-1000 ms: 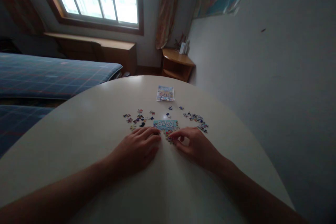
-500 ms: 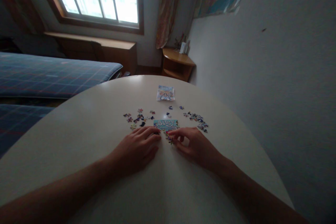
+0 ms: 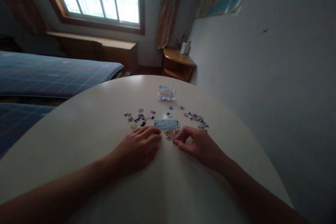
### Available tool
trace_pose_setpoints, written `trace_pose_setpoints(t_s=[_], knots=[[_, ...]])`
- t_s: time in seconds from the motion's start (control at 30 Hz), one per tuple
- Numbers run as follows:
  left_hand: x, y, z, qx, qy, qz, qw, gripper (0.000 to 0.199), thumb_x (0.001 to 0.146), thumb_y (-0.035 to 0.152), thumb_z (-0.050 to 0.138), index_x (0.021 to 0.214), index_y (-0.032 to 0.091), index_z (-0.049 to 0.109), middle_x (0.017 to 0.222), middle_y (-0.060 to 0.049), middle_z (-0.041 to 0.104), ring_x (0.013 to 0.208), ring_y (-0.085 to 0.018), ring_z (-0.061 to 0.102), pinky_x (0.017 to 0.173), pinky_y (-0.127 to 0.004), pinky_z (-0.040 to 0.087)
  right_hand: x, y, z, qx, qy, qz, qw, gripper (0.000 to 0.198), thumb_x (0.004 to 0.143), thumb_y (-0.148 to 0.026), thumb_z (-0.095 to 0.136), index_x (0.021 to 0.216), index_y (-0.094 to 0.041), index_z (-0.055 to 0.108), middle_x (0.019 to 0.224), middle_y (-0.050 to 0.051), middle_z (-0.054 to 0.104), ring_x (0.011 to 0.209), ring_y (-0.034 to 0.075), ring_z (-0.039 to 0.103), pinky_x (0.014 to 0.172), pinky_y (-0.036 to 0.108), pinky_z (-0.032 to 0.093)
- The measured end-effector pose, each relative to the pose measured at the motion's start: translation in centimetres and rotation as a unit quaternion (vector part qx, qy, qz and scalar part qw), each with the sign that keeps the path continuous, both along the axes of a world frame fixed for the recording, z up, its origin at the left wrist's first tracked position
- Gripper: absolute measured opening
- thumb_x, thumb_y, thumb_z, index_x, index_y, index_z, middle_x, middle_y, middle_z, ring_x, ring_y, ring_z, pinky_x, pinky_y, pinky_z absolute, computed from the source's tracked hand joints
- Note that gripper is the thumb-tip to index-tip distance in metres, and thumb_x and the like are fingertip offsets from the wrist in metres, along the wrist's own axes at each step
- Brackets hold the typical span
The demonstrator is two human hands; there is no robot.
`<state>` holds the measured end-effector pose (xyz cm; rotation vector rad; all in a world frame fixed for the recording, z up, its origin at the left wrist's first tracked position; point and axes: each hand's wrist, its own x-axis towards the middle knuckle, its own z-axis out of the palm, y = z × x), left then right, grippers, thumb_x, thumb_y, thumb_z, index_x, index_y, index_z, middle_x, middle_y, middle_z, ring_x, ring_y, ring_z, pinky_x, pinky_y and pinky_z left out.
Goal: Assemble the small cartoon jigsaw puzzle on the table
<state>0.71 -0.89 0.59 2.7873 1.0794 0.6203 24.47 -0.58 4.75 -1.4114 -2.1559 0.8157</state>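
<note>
A partly joined jigsaw puzzle [image 3: 168,125] with a light blue lettered top and a colourful lower part lies on the table before me. My left hand [image 3: 143,145] rests flat at its left side, fingers stretched out, fingertips touching the puzzle's lower left edge and hiding part of it. At the lower right edge, my right hand [image 3: 195,144] pinches a small dark puzzle piece [image 3: 174,141] between thumb and forefinger. Loose puzzle pieces [image 3: 140,116] are scattered to the left, and another cluster of loose pieces [image 3: 196,117] lies to the right.
A small printed picture sheet [image 3: 166,93] lies farther back on the round white table [image 3: 110,94]. Beyond the table are a mattress with a plaid cover [image 3: 60,75], a wooden corner shelf [image 3: 178,57] and a window. A pale wall [image 3: 262,63] stands at the right.
My right hand has drawn back slightly from the puzzle's middle to its lower right edge, uncovering more of the colourful part. My left hand stays in place.
</note>
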Motion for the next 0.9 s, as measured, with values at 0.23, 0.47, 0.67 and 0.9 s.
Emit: trace_pose_setpoints(t_s=[0.23, 0.47, 0.67, 0.9], knots=[[0.0, 0.0, 0.0, -0.004, -0.003, -0.001, 1.000, 0.023, 0.092, 0.019, 0.051, 0.114, 0.019, 0.057, 0.125, -0.009, 0.059, 0.114, -0.025, 0.056, 0.097, -0.046, 0.051, -0.6, -1.0, -0.2, -0.041, 0.000, 0.047, 0.998, 0.011, 0.081, -0.017, 0.065, 0.091, -0.019, 0.069, 0.072, -0.001, 0.068, 0.062, 0.011, 0.060, 0.058, 0.022, 0.044], [0.0, 0.1, -0.1, 0.002, -0.017, -0.004, 1.000, 0.022, 0.091, 0.018, 0.052, 0.111, 0.019, 0.058, 0.124, -0.010, 0.060, 0.114, -0.026, 0.057, 0.096, -0.047, 0.052, -0.9, -1.2, -0.7, -0.001, -0.052, 0.074, 0.996, 0.007, 0.081, -0.017, 0.065, 0.084, -0.021, 0.071, 0.069, -0.001, 0.066, 0.060, 0.011, 0.058, 0.057, 0.022, 0.041], [0.1, 0.0, 0.2, 0.001, -0.013, -0.008, 1.000, 0.021, 0.090, 0.016, 0.051, 0.109, 0.019, 0.058, 0.124, -0.010, 0.060, 0.115, -0.026, 0.056, 0.098, -0.047, 0.050, -1.0, -1.2, -1.0, 0.006, -0.072, 0.057, 0.996, 0.002, 0.080, -0.022, 0.068, 0.081, -0.020, 0.067, 0.067, -0.001, 0.066, 0.058, 0.011, 0.057, 0.055, 0.023, 0.038], [0.1, 0.0, 0.0, 0.002, -0.009, -0.013, 1.000, 0.022, 0.089, 0.015, 0.052, 0.111, 0.019, 0.057, 0.125, -0.009, 0.059, 0.115, -0.025, 0.056, 0.099, -0.046, 0.050, -1.2, -1.2, -1.1, 0.020, -0.113, 0.048, 0.992, 0.006, 0.079, -0.024, 0.069, 0.081, -0.020, 0.065, 0.069, -0.001, 0.066, 0.061, 0.013, 0.057, 0.058, 0.025, 0.037]])
